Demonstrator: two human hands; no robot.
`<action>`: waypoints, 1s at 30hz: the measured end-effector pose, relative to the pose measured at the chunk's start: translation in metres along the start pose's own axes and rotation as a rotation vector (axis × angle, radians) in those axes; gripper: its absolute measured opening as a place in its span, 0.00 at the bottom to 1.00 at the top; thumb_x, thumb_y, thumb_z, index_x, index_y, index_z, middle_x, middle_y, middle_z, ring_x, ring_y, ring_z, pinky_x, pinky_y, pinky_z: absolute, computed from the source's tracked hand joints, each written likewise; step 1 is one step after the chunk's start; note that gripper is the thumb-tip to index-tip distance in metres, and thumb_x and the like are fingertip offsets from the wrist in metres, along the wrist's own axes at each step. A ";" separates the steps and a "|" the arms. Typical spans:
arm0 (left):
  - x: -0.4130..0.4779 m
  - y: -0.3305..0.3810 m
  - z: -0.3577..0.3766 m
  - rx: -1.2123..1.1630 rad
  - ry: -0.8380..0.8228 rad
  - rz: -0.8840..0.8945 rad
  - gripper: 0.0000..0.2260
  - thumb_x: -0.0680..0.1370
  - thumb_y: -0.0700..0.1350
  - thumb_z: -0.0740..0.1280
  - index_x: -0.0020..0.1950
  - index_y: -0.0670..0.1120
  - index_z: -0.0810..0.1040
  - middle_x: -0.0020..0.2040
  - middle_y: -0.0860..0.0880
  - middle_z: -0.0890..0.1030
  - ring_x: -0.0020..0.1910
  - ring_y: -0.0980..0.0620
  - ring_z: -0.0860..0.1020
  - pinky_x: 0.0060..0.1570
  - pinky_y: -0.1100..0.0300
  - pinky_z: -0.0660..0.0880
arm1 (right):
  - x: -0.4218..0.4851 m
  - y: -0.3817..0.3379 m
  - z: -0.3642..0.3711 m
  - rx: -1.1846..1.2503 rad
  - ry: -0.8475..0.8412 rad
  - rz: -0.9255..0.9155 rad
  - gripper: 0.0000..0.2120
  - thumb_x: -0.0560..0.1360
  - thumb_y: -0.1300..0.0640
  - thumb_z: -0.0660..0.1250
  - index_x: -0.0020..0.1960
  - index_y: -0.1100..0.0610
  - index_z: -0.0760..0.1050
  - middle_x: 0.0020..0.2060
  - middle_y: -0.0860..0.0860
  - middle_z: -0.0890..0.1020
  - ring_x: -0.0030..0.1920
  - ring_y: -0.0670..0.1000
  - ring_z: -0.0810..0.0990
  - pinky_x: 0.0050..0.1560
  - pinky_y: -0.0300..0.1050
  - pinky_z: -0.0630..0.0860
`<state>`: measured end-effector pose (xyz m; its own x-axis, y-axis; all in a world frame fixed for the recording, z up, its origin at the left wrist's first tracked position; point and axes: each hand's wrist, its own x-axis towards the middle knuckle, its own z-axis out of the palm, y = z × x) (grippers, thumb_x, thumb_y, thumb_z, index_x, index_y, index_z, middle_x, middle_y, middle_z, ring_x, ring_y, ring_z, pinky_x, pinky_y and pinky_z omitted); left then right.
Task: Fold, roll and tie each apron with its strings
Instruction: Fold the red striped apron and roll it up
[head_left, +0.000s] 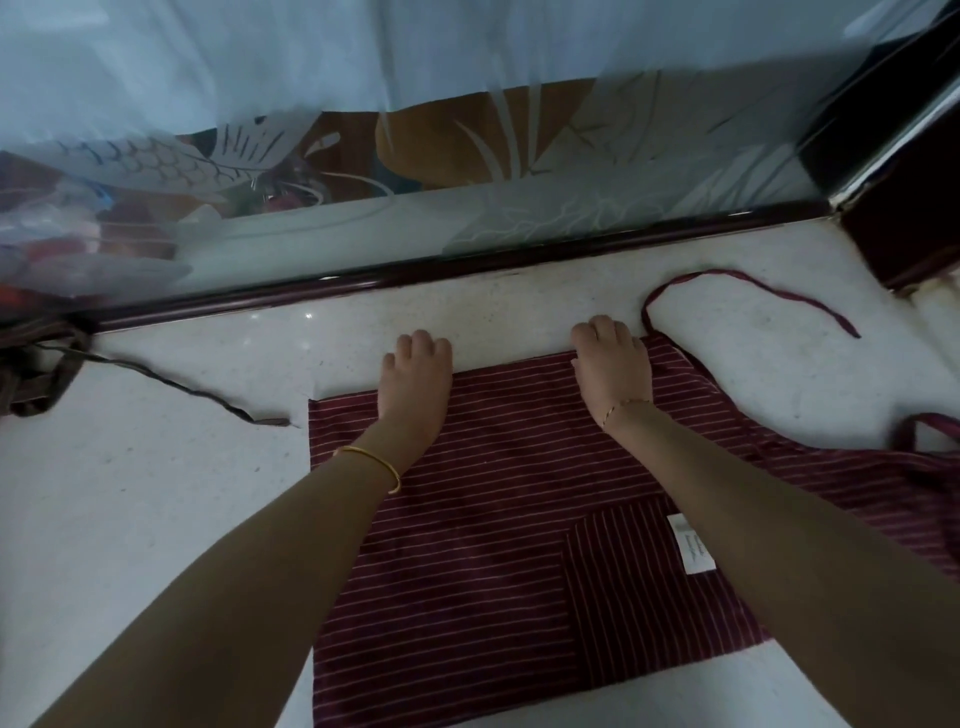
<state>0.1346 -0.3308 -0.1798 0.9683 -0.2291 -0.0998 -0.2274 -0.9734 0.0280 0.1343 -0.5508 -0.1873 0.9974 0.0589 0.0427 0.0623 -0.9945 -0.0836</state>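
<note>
Pale stone surface (156, 493) bears a striped apron (493, 519), left hand (415, 374) and right hand (613, 369) fingers grasping its far edge.

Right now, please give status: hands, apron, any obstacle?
Hands: left hand, right hand curled at apron far edge. Flat, unrolled, string loose. Clear: brown apron bunched far left, apart.

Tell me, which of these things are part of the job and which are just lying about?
In the job: red apron, its string, left hand and right hand holding its far edge, brown apron waiting.
Lying about: glass panel, blurred clutter behind it.
</note>
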 end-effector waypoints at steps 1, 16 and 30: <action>-0.004 0.014 0.001 -0.028 0.054 0.073 0.12 0.78 0.39 0.61 0.61 0.43 0.70 0.61 0.43 0.70 0.59 0.46 0.69 0.60 0.53 0.70 | -0.013 0.003 0.002 0.031 0.076 0.004 0.10 0.71 0.67 0.68 0.52 0.62 0.75 0.49 0.58 0.77 0.50 0.59 0.77 0.47 0.53 0.75; -0.074 0.060 0.048 0.073 -0.171 0.423 0.31 0.78 0.63 0.36 0.78 0.49 0.48 0.78 0.41 0.48 0.77 0.42 0.47 0.73 0.42 0.43 | -0.201 0.079 -0.007 0.117 -0.001 0.221 0.17 0.65 0.68 0.69 0.54 0.63 0.78 0.50 0.60 0.79 0.47 0.64 0.78 0.37 0.55 0.78; -0.026 0.271 -0.001 -0.303 -0.186 0.705 0.16 0.79 0.39 0.63 0.67 0.42 0.72 0.65 0.42 0.69 0.58 0.43 0.74 0.55 0.49 0.73 | -0.189 0.153 -0.064 0.890 -0.485 0.607 0.03 0.77 0.62 0.59 0.45 0.59 0.69 0.32 0.53 0.75 0.22 0.46 0.75 0.27 0.41 0.71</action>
<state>0.0479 -0.5885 -0.1684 0.5670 -0.8147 -0.1212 -0.7172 -0.5607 0.4139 -0.0470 -0.7198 -0.1444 0.7704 -0.1858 -0.6099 -0.6143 -0.4722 -0.6322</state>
